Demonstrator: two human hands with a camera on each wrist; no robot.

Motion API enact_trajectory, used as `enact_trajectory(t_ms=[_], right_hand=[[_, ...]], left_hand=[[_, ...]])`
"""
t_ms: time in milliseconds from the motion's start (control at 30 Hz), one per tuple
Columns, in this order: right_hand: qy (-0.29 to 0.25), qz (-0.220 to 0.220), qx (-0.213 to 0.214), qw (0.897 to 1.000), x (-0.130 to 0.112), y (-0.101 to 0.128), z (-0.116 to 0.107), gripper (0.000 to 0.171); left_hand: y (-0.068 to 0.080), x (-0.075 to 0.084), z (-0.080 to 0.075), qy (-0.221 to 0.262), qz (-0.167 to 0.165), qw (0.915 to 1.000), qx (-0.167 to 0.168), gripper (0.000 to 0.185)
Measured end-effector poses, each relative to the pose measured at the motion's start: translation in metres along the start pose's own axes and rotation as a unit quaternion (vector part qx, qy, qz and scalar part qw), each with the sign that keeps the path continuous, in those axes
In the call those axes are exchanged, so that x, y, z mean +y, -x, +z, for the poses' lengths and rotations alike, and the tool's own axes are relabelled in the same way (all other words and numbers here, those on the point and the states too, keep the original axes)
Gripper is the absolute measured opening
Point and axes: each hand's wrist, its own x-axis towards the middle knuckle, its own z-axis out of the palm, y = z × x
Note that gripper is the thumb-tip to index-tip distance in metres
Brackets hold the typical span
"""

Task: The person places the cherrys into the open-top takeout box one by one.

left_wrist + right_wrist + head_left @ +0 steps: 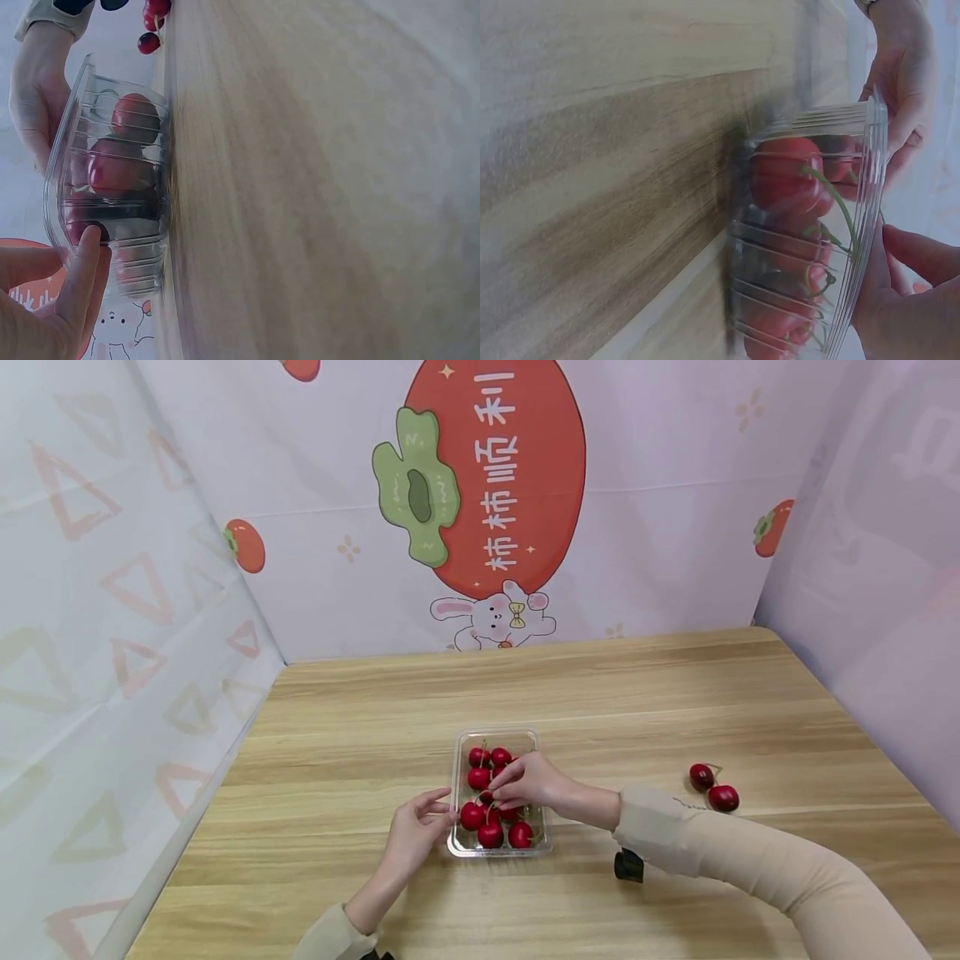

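Observation:
A clear plastic box (501, 853) stands on the table with several red cherries (491, 835) in it, some with green stems. My left hand (420, 828) is at the box's left side. In the left wrist view its fairly straight fingers (84, 281) touch the clear wall, the thumb near the rim. My right hand (531, 781) reaches over the right rim into the box. Its thumb and fingertips pinch a dark cherry (487, 797) among the others, partly hidden by the fingers. The right wrist view shows cherries (787, 176) through the ribbed wall.
Two loose cherries (723, 798) lie on the wooden table (360, 718) to the right, beyond my right forearm. A printed cloth (660, 560) hangs behind the table, with more cloth at both sides. A black wrist device (628, 866) shows under the right sleeve.

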Motion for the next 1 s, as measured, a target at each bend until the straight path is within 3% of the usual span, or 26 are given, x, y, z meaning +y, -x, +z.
enact_trajectory(t_ms=[433, 1000], right_hand=[[0.116, -0.090, -0.035, 0.989, 0.000, 0.005, -0.010, 0.016], [0.189, -0.170, -0.047, 0.966, -0.005, 0.022, -0.038, 0.018]], left_hand=[[-0.001, 0.000, 0.000, 0.008, -0.002, 1.0000, -0.002, 0.039], [0.000, -0.001, 0.000, 0.000, -0.002, 1.0000, -0.002, 0.039]])
